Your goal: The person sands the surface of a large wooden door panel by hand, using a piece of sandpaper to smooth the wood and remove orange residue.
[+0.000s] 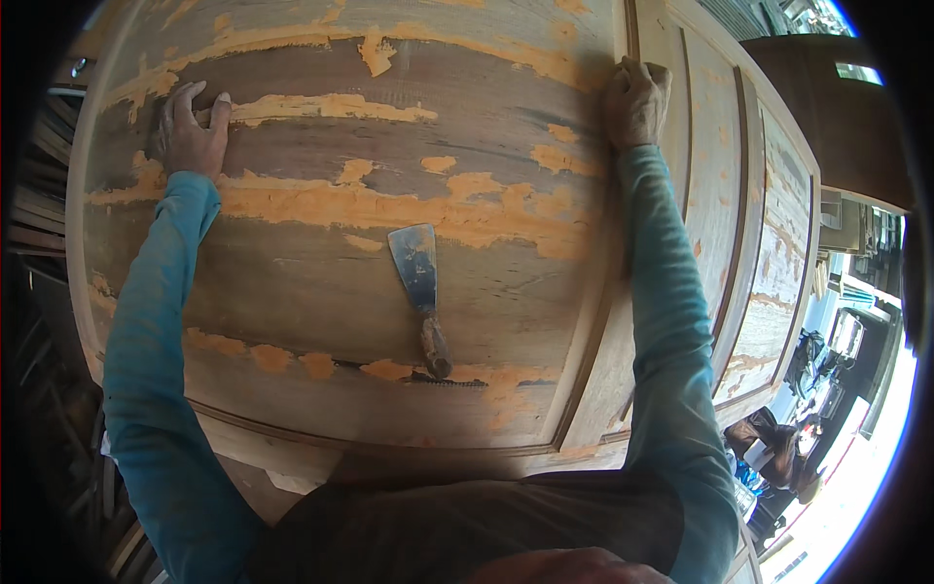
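Left fingers [223,115] and right fingers [638,70] lie beyond the scraper [421,290].

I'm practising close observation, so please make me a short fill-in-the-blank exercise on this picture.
1. The filler patches on the wooden panel are coloured ____.
2. The end of the putty knife nearer the person's body is its ____.
3. In the picture, the left hand and the right hand both appear ____ up than the putty knife.
4. Nearer the wooden frame strip is the ____ hand.

Missing words: orange; handle; higher; right.
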Motion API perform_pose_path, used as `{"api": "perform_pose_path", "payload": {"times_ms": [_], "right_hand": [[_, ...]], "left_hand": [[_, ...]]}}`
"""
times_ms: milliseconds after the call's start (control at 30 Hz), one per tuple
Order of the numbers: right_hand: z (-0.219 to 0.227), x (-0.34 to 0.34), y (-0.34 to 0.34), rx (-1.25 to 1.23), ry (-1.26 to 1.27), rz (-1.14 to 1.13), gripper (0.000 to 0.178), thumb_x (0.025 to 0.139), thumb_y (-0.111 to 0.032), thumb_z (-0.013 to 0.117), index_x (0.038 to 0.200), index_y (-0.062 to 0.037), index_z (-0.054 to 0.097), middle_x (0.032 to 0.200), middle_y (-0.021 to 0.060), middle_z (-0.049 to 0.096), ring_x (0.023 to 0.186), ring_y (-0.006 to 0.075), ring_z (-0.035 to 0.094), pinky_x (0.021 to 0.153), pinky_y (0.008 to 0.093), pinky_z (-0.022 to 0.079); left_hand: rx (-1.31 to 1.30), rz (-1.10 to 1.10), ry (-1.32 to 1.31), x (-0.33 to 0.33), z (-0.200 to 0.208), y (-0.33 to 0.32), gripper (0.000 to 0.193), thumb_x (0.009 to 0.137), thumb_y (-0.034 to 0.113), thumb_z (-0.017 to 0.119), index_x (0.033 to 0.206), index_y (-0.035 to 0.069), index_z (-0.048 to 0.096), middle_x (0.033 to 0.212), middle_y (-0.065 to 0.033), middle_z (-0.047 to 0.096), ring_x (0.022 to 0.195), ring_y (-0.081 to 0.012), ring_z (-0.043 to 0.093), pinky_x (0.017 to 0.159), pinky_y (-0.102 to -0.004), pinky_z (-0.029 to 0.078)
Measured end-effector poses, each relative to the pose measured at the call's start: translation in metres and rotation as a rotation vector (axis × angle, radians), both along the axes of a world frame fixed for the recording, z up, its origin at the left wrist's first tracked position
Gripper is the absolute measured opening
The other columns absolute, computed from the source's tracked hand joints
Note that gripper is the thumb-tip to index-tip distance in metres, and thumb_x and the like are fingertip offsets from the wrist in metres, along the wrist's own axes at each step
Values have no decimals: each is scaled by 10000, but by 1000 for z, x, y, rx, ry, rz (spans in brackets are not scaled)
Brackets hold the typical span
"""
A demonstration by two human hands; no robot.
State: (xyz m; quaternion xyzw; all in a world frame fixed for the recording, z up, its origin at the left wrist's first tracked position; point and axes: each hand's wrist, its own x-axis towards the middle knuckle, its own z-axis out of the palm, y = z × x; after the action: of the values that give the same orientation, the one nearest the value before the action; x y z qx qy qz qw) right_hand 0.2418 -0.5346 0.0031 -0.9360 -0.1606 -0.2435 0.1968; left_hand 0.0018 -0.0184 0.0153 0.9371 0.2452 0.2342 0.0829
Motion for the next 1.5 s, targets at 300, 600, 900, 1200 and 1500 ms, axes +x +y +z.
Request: {"api": "perform_pose_path", "payload": {"times_ms": [300,600,900,1200,1500], "right_hand": [[-48,188,29,-93,-148,-75,221,882,-200,562,971,-61,708,1077,214,642,1022,400,574,903,479,482],[-3,63,12,-18,-142,36,284,872,-224,536,990,-41,719,971,258,676,974,409,606,931,472,474],[10,188,40,-252,37,-144,178,883,-177,624,1029,-77,635,1176,228,568,1094,417,546,857,492,477],[24,-124,-5,-5,150,-55,150,893,-116,578,1026,-66,624,1096,243,566,968,440,607,786,529,522],[57,-359,-50,90,160,-43,189,907,-40,614,1087,-35,669,1054,211,579,907,384,629,754,441,525]], "left_hand": [[118,-38,12,11,15,-9,419,928,338,667,1265,99,594,1353,-137,551,1301,-323,490,1060,-436,429],[95,-53,-49,2,4,-6,406,929,329,667,1254,96,595,1344,-140,552,1291,-332,494,1074,-434,412],[56,-11,-3,5,18,-11,447,929,377,653,1274,101,591,1357,-126,552,1293,-319,503,1078,-424,410],[43,88,63,0,-2,7,462,917,462,605,1290,191,573,1432,-45,500,1362,-299,423,1112,-507,324],[9,116,128,6,12,-23,464,950,439,560,1331,176,534,1455,-60,454,1378,-294,397,1141,-523,314]]}}
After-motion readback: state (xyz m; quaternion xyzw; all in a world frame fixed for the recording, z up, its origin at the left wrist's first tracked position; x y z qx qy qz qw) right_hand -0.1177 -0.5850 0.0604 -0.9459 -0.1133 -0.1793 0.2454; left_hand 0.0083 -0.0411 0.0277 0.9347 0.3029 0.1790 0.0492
